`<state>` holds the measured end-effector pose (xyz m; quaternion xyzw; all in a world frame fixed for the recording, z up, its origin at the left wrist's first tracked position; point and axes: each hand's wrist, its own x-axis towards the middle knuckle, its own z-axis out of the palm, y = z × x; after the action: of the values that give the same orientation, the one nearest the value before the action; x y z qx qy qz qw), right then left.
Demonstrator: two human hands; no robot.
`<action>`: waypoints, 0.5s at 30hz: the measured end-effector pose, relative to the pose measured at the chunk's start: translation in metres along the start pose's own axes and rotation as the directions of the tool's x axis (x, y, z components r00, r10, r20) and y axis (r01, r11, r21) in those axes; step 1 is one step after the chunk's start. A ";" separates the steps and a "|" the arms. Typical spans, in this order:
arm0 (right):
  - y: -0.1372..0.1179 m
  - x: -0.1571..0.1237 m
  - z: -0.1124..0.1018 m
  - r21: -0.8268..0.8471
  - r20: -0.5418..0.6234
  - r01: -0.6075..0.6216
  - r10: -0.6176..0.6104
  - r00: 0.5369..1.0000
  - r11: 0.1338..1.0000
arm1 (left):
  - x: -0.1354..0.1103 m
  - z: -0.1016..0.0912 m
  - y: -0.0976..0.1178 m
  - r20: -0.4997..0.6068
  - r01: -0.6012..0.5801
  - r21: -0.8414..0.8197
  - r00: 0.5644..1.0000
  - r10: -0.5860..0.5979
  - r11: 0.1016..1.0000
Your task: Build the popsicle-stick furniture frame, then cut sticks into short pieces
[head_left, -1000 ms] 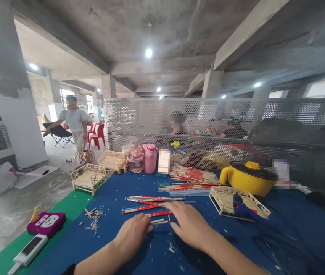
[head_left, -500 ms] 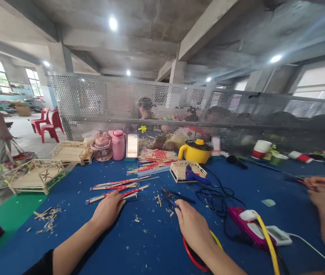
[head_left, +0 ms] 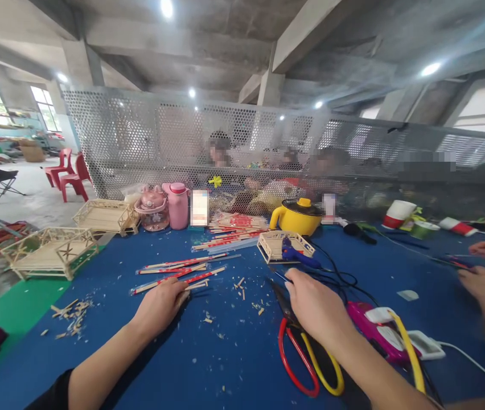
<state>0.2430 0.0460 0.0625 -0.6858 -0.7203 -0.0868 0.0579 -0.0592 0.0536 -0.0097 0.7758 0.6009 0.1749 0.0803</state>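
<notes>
My left hand [head_left: 162,300] is closed on a few short wooden sticks [head_left: 198,285], whose pale ends poke out past the fingertips. Just behind it lie sticks in red-printed wrappers [head_left: 169,270]. My right hand [head_left: 317,300] is closed around slim blue-handled pliers [head_left: 284,275]; the fingers hide most of them. Under and beside that hand, scissors [head_left: 286,336] with one red and one yellow handle lie on the blue table [head_left: 234,364]. Small wood offcuts [head_left: 241,289] are scattered between my hands. Behind my right hand, a blue glue gun [head_left: 300,255] rests on a small bamboo tray [head_left: 268,249].
Bamboo bed-like frames [head_left: 48,253] stand at the left. A pink jug [head_left: 178,206] and a yellow pot [head_left: 300,219] line the perforated metal screen [head_left: 140,134]. Black cable and a purple power strip [head_left: 368,327] lie right. A co-worker's hands [head_left: 484,285] work at far right.
My right hand has moved right and slightly back with the pliers, uncovering more of the scissors. My left hand stays by the wrapped sticks. The person at far left is out of view.
</notes>
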 end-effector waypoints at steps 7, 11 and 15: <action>0.016 -0.054 0.046 -0.088 -0.017 0.035 -0.037 0.999 0.996 | 0.006 0.002 -0.006 -0.049 0.072 0.084 0.996 -0.068 0.994; 0.026 -0.061 0.079 -0.034 -0.119 0.098 -0.101 0.988 0.995 | 0.018 -0.004 -0.018 -0.035 0.120 0.088 0.992 -0.118 0.989; 0.033 -0.049 0.080 -0.031 -0.075 0.079 -0.081 0.994 0.996 | 0.026 -0.008 -0.030 -0.006 0.147 0.135 0.989 -0.147 0.980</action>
<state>0.2818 0.0157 -0.0240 -0.6534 -0.7431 -0.1254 0.0720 -0.0834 0.0861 -0.0072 0.7334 0.6668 0.1258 0.0417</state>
